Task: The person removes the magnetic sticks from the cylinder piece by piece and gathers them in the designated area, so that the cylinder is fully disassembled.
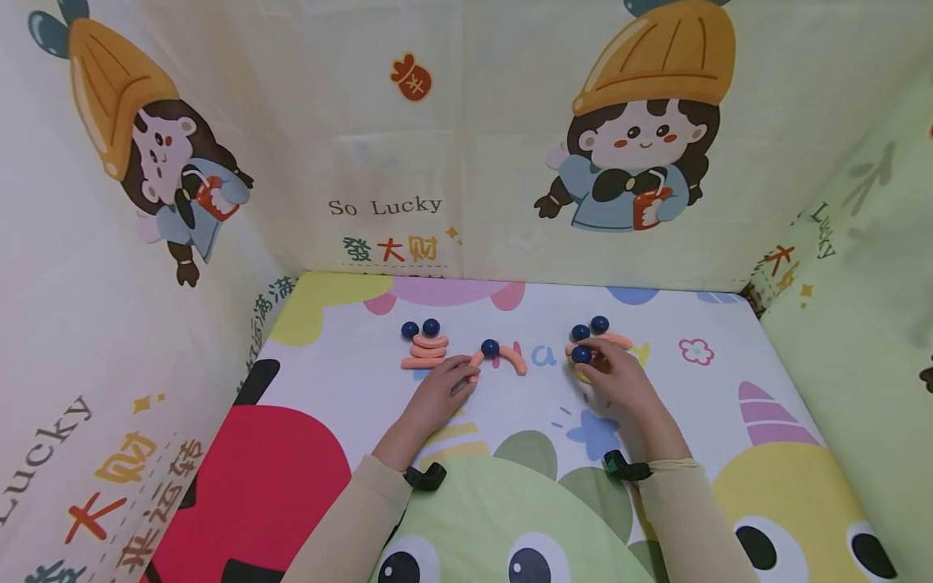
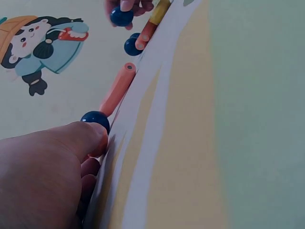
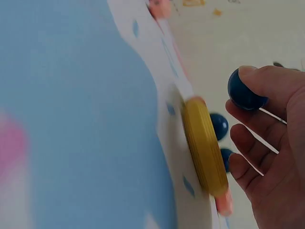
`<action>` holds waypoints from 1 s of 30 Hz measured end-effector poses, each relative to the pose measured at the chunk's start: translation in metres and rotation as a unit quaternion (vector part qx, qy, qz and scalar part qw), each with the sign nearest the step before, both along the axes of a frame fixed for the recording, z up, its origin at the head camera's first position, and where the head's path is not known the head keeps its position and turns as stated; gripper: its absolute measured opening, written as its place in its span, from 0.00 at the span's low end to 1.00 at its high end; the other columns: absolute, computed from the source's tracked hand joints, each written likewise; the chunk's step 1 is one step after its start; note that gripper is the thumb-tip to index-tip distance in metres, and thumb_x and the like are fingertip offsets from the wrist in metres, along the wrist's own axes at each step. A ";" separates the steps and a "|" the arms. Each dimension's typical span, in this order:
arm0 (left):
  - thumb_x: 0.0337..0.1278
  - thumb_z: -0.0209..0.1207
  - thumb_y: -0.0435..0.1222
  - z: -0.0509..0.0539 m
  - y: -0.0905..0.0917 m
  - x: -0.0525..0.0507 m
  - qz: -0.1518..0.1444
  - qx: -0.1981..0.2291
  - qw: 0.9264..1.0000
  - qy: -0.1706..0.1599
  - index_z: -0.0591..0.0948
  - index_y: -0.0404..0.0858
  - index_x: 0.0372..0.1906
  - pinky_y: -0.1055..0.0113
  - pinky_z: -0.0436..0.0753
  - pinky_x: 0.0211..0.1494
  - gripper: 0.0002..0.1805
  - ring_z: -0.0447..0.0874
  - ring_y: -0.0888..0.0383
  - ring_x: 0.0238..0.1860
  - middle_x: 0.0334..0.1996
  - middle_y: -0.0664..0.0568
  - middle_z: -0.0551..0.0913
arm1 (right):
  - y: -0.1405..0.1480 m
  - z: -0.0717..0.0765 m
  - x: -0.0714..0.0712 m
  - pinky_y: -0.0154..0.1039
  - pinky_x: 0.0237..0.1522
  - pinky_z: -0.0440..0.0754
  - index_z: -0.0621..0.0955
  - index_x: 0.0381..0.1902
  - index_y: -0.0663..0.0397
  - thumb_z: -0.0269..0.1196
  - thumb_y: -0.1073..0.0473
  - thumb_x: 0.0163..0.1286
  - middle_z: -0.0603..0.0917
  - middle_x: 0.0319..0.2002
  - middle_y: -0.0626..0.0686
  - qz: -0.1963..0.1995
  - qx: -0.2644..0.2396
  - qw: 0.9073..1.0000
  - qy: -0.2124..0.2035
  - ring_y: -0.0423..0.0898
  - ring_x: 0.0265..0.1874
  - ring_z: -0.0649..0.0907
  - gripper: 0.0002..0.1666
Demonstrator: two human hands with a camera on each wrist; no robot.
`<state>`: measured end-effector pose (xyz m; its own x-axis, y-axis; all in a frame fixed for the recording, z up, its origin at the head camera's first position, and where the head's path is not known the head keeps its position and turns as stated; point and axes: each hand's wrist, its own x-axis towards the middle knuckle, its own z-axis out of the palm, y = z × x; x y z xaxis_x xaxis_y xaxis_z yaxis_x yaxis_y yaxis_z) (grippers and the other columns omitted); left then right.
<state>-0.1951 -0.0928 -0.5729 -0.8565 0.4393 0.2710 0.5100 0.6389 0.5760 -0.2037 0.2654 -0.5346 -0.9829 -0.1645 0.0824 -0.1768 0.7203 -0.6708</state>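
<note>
My right hand (image 1: 619,379) pinches a dark blue ball (image 1: 581,355) between thumb and finger, lifted off the table in the right wrist view. Close to it lie two more blue balls (image 1: 599,325), a pink stick (image 1: 619,341) and a ridged yellow curved piece (image 3: 205,148), mostly hidden by the hand in the head view. With thumb and fingers, my left hand (image 1: 440,395) holds the near end of a pink stick (image 1: 475,360). A blue ball (image 1: 490,349) sits between that stick and a curved pink stick (image 1: 515,359) with a hole in its end.
Left of these, two blue balls (image 1: 431,327) sit above several stacked pink sticks (image 1: 428,352). A printed cloth covers the table (image 1: 656,405). Cloth walls (image 1: 503,162) rise at the back and both sides.
</note>
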 end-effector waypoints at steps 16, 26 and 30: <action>0.72 0.55 0.44 -0.002 0.000 -0.001 0.001 0.000 1.000 -0.014 0.81 0.50 0.58 0.54 0.75 0.67 0.15 0.74 0.52 0.66 0.65 0.53 0.75 | 0.057 -0.013 -0.001 0.45 0.42 0.72 0.71 0.68 0.54 0.61 0.46 0.72 0.75 0.55 0.60 -0.120 0.023 0.992 -0.022 0.54 0.43 0.73 0.31; 0.72 0.55 0.45 -0.003 -0.001 -0.001 0.005 -0.009 1.000 -0.024 0.81 0.50 0.58 0.55 0.75 0.67 0.15 0.73 0.53 0.67 0.66 0.53 0.74 | 0.058 -0.017 0.000 0.50 0.47 0.75 0.69 0.69 0.55 0.60 0.46 0.73 0.73 0.58 0.63 -0.134 0.024 0.989 -0.058 0.57 0.47 0.72 0.33; 0.72 0.55 0.45 -0.002 -0.001 -0.001 0.000 -0.008 1.000 -0.022 0.81 0.50 0.58 0.55 0.75 0.67 0.15 0.73 0.52 0.67 0.65 0.53 0.74 | 0.059 -0.018 0.000 0.58 0.53 0.76 0.68 0.70 0.57 0.59 0.46 0.73 0.73 0.61 0.65 -0.130 0.021 0.989 -0.064 0.59 0.51 0.73 0.34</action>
